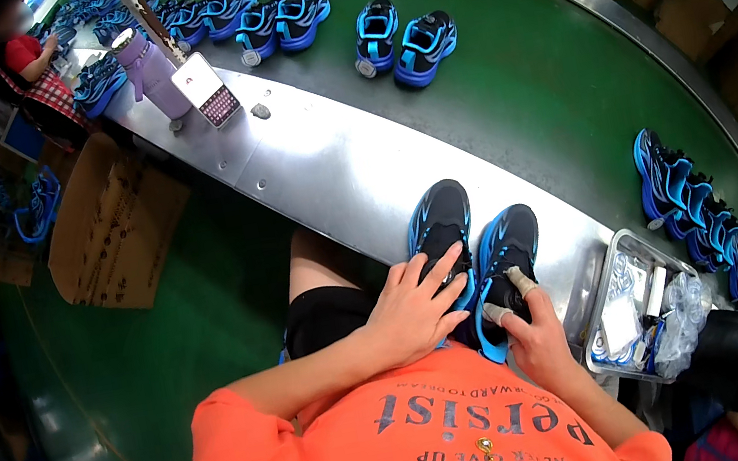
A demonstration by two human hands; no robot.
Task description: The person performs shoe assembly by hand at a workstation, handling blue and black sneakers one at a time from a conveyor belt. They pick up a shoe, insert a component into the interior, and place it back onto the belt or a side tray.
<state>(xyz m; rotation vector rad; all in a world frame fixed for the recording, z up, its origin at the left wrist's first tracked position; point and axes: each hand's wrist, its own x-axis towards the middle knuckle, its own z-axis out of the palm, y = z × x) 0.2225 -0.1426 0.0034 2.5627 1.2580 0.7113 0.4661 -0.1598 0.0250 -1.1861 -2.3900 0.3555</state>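
Note:
Two black and blue sneakers stand side by side on the metal ledge in front of me, toes pointing away. My left hand (417, 309) lies across the left sneaker (442, 216), its fingers spread over the laces and tongue area. On the right sneaker (511, 240), my right hand (535, 331) grips around the tongue and opening with thumb and index finger. Pale finger covers wrap both of those fingertips. The heels of both shoes are partly hidden by my hands and orange shirt.
To the right sits a clear plastic bin (598, 353) of small parts and bags. More sneakers (405, 41) ride the green belt (523, 95). A purple bottle (154, 76) and a propped phone (206, 91) stand on the ledge. At left are a cardboard box (116, 226) and a person (29, 68).

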